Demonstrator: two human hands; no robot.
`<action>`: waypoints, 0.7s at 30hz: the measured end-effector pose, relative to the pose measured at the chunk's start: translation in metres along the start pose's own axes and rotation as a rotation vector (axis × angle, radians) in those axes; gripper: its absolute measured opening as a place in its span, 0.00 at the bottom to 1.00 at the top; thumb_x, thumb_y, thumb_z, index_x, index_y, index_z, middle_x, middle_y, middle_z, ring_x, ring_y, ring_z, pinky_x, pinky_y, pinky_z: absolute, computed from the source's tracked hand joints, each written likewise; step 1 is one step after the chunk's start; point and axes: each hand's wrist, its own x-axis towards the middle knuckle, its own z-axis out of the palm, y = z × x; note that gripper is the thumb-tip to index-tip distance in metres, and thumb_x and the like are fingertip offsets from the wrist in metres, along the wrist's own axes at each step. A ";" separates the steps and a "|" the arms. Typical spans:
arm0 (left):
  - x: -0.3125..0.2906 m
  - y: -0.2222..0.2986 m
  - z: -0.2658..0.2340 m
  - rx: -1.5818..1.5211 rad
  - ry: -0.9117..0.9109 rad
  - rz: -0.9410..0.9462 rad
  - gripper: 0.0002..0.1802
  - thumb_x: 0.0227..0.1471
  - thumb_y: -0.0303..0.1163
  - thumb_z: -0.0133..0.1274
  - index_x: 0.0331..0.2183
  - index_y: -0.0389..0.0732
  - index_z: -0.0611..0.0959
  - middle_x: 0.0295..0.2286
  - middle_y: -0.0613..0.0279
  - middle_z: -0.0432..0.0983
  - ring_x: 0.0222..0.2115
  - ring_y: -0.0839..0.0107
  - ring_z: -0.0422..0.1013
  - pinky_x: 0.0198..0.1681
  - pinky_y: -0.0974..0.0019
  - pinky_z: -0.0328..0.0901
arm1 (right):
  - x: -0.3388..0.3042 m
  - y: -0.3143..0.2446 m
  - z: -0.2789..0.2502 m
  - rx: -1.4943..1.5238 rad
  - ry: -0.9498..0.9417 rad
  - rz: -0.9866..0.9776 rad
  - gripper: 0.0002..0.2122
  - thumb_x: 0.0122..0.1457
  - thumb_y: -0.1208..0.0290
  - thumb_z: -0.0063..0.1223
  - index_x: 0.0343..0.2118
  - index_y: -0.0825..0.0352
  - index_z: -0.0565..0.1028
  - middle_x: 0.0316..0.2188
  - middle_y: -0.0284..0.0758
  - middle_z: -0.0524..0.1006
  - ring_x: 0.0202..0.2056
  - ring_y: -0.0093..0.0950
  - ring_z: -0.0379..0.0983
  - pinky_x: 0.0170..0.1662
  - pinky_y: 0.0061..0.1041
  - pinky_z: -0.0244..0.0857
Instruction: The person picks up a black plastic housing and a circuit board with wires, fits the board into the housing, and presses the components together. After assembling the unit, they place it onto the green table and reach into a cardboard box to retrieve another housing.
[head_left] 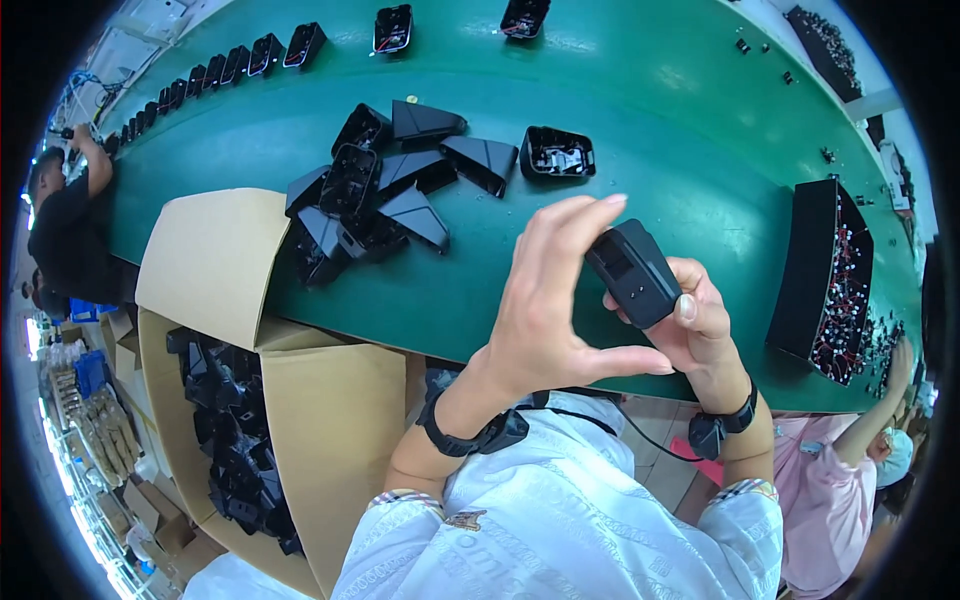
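Note:
Over the near edge of the table, my right hand (697,318) grips a small black plastic housing (648,288) by its lower right side. A rectangular recess and small holes show on the housing's upward face. My left hand (550,300) is open beside it, thumb and fingers spread in a wide C. Its fingertips come close to the housing's top end; whether they touch it I cannot tell. Left of the hands lies a loose pile of black plastic shells (385,190). Just beyond my hands, an open black shell (558,154) shows metallic parts inside.
A cardboard box (330,420) full of black shells stands at the near left, flaps raised. Open black units (303,45) line the green table's (690,130) far side. On the right is a black bin (805,280) of small wired parts. Another person (835,480) reaches there; one more (75,220) works far left.

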 end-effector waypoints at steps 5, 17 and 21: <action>0.008 -0.012 -0.013 0.094 0.156 -0.009 0.26 0.49 0.37 0.64 0.48 0.37 0.78 0.42 0.52 0.75 0.36 0.61 0.73 0.38 0.63 0.67 | 0.000 -0.017 0.006 -0.242 0.140 -0.184 0.25 0.48 0.58 0.66 0.42 0.76 0.80 0.52 0.52 0.75 0.48 0.36 0.77 0.52 0.33 0.69; 0.020 -0.020 0.001 0.343 -0.002 -0.106 0.30 0.46 0.26 0.61 0.53 0.39 0.75 0.51 0.53 0.71 0.38 0.54 0.78 0.33 0.61 0.75 | 0.146 -0.124 -0.040 -2.025 0.511 -0.632 0.14 0.48 0.64 0.70 0.32 0.70 0.83 0.57 0.41 0.73 0.47 0.43 0.76 0.50 0.37 0.71; 0.021 -0.024 -0.001 0.453 0.048 -0.020 0.32 0.47 0.28 0.60 0.56 0.41 0.73 0.55 0.51 0.69 0.37 0.53 0.80 0.34 0.59 0.77 | 0.188 -0.115 -0.047 -2.131 0.436 -0.514 0.14 0.48 0.63 0.70 0.28 0.70 0.82 0.57 0.43 0.71 0.45 0.42 0.76 0.49 0.38 0.71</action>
